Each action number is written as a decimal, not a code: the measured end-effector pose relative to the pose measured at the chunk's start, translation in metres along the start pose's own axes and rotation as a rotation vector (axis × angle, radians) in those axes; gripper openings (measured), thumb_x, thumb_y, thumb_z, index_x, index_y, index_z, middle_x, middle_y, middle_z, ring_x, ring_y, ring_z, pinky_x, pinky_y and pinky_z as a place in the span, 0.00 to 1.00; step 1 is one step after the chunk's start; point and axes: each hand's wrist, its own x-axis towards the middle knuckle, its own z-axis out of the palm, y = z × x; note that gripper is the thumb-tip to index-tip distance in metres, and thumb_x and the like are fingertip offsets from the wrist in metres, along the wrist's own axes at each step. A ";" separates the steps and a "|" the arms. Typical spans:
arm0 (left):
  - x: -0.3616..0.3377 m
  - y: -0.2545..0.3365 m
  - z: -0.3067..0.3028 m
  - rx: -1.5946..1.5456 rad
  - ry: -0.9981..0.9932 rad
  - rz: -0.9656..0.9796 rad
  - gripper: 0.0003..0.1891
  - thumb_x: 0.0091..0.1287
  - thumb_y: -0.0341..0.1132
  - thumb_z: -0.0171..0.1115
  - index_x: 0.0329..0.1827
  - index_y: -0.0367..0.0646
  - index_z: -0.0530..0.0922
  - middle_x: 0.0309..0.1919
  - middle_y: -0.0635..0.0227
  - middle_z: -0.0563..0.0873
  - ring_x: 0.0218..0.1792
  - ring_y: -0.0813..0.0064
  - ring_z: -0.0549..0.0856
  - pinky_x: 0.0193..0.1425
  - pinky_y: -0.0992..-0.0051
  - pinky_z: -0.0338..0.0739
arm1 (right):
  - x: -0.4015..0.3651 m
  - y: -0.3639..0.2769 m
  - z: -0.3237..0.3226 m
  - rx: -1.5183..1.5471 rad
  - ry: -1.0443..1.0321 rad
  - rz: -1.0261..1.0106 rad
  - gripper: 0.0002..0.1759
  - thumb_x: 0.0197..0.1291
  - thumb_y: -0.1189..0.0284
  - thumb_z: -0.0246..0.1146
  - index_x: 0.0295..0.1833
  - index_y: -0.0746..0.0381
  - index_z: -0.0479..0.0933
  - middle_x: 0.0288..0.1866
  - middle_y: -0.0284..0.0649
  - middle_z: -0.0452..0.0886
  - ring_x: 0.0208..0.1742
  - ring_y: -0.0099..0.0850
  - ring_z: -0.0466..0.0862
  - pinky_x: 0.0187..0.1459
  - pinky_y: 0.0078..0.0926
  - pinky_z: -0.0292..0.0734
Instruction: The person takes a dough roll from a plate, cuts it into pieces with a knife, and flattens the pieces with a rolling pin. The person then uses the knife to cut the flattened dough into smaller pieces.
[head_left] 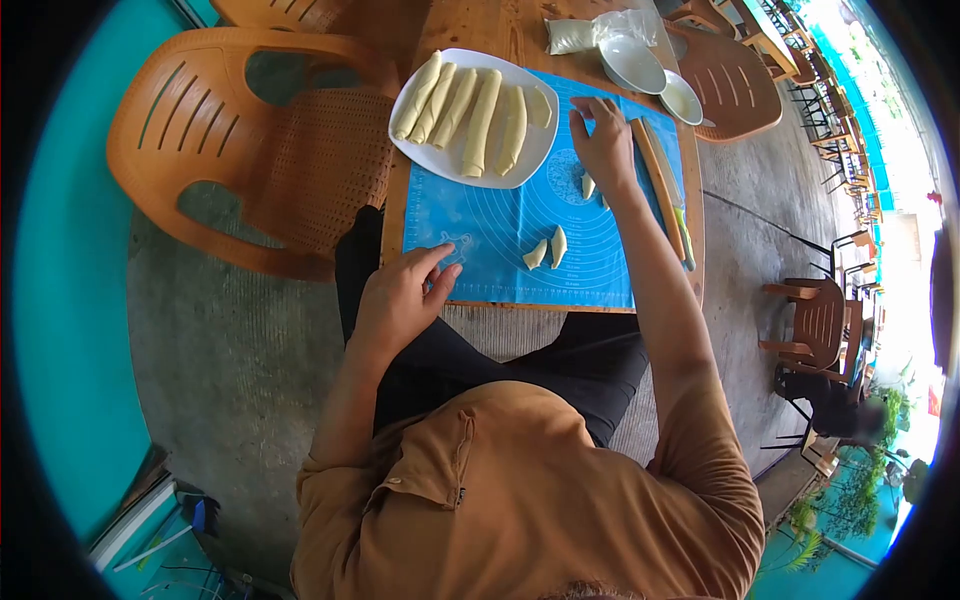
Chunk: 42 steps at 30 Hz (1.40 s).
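Note:
My left hand [408,290] is over the near left corner of the blue mat [470,215], fingers apart, holding nothing. My right hand [602,140] is above the far right part of the mat, its fingers bent; whether anything is between them I cannot make out. Small dough pieces [588,186] lie just below that hand, partly hidden by it. Two more cut pieces [558,247] rest near the mat's front edge. On the white plate [448,178] at the far left lie several rolled dough strips [482,122].
A wooden rolling pin [657,190] and a knife with a green handle [684,236] lie along the mat's right side. Behind them are a white bowl [632,64], a smaller bowl [682,100] and a plastic bag [572,36]. Brown chairs [240,130] flank the table.

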 end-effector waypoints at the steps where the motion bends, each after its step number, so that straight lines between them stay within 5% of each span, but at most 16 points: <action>1: 0.000 0.002 0.001 0.001 -0.005 0.004 0.19 0.80 0.40 0.72 0.66 0.39 0.88 0.39 0.60 0.91 0.32 0.68 0.89 0.43 0.68 0.86 | -0.014 -0.004 -0.011 -0.003 0.000 0.006 0.10 0.71 0.71 0.71 0.55 0.59 0.89 0.52 0.44 0.91 0.58 0.45 0.89 0.60 0.47 0.81; 10: 0.007 0.024 0.024 0.003 -0.056 0.077 0.17 0.80 0.42 0.71 0.61 0.39 0.89 0.36 0.64 0.89 0.33 0.66 0.88 0.42 0.64 0.86 | -0.160 -0.029 -0.096 0.109 -0.082 0.219 0.09 0.71 0.76 0.72 0.53 0.66 0.88 0.43 0.48 0.89 0.48 0.47 0.89 0.54 0.42 0.84; 17: 0.015 0.043 0.058 0.084 -0.044 0.206 0.16 0.78 0.39 0.73 0.61 0.37 0.89 0.39 0.61 0.88 0.41 0.62 0.89 0.51 0.62 0.86 | -0.221 -0.027 -0.123 0.089 -0.055 0.263 0.11 0.71 0.75 0.72 0.55 0.65 0.87 0.48 0.48 0.89 0.54 0.48 0.88 0.59 0.45 0.82; 27: 0.029 0.054 0.106 0.310 0.074 0.350 0.26 0.72 0.45 0.79 0.63 0.34 0.83 0.49 0.58 0.84 0.54 0.55 0.84 0.63 0.58 0.80 | -0.226 -0.045 -0.106 0.143 -0.077 0.299 0.19 0.68 0.71 0.76 0.61 0.64 0.85 0.47 0.47 0.89 0.50 0.46 0.89 0.55 0.45 0.84; 42: 0.037 0.050 0.127 0.386 0.148 0.271 0.17 0.69 0.45 0.79 0.46 0.41 0.83 0.44 0.61 0.83 0.51 0.58 0.84 0.57 0.57 0.79 | -0.222 -0.053 -0.094 0.196 -0.107 0.336 0.20 0.70 0.68 0.76 0.62 0.66 0.85 0.48 0.47 0.89 0.50 0.42 0.91 0.54 0.42 0.87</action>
